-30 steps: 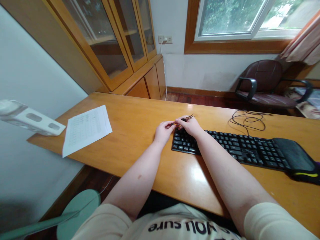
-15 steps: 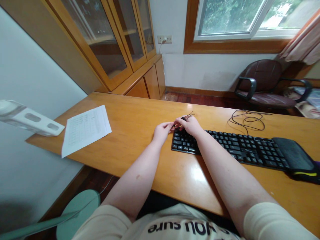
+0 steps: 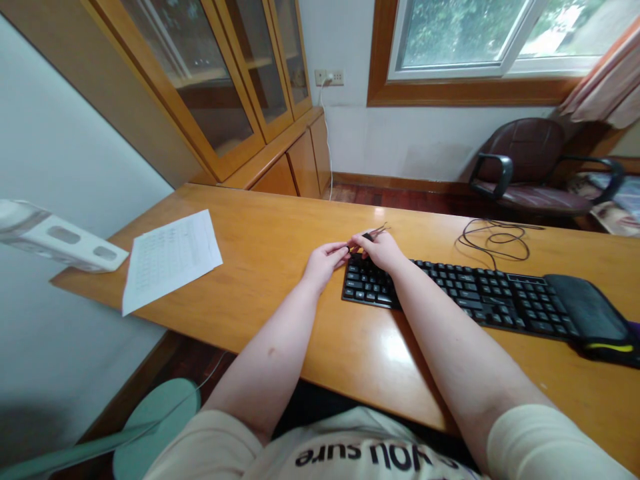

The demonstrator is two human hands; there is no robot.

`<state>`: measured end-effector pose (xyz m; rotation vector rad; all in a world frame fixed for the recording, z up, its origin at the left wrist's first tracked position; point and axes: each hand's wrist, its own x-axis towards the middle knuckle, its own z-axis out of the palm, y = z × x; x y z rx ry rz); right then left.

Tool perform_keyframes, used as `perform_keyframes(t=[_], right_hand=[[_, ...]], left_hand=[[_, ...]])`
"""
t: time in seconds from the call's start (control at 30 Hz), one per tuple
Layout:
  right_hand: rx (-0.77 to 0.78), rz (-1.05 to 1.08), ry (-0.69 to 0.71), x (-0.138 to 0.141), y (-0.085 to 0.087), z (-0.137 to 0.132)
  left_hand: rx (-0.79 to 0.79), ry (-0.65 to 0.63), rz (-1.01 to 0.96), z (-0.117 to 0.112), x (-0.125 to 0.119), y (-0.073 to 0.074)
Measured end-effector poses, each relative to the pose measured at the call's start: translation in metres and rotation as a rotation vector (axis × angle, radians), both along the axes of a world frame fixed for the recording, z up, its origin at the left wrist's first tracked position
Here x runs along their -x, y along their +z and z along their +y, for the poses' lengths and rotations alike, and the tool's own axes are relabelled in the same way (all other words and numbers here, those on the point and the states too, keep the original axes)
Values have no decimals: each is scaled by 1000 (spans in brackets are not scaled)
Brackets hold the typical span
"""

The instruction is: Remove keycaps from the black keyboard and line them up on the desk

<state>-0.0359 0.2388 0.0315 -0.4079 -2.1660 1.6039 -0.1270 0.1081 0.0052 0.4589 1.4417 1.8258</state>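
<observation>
Keyboard (image 3: 475, 297) on wooden desk (image 3: 270, 260), window (image 3: 465, 33) beyond

On your wooden worktop (image 3: 270, 247), your left hand (image 3: 325, 261) and right hand (image 3: 381, 250) meet on a thin metal tool (image 3: 379, 231) at the black plastic keyboard's (image 3: 475, 297) left end. The white paper sheet (image 3: 170, 257) lies far left, and the coiled black cable (image 3: 495, 239) lies behind the keyboard.

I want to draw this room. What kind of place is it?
Probably a study or home office: a long wooden desk with a black keyboard and a printed sheet, a glass-door cabinet beside it, and an office chair under the window.
</observation>
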Motion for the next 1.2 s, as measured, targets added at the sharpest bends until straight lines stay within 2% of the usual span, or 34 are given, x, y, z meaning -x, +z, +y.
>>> perform_keyframes(t=[0.1, 0.47, 0.7, 0.93, 1.07, 1.2], right_hand=[[-59, -10, -24, -1, 1, -3], [15, 13, -13, -3, 5, -7], [-89, -10, -16, -4, 6, -7], [45, -37, -46, -3, 6, -4], [23, -13, 1, -4, 6, -2], [2, -17, 80, -6, 11, -2]], left_hand=[[28, 2, -15, 0, 1, -2], [65, -14, -28, 1, 0, -5], [70, 12, 0, 2, -1, -6], [-62, 2, -208, 2, 0, -2], [-38, -32, -326, -2, 1, 4], [-18, -41, -348, -5, 1, 6]])
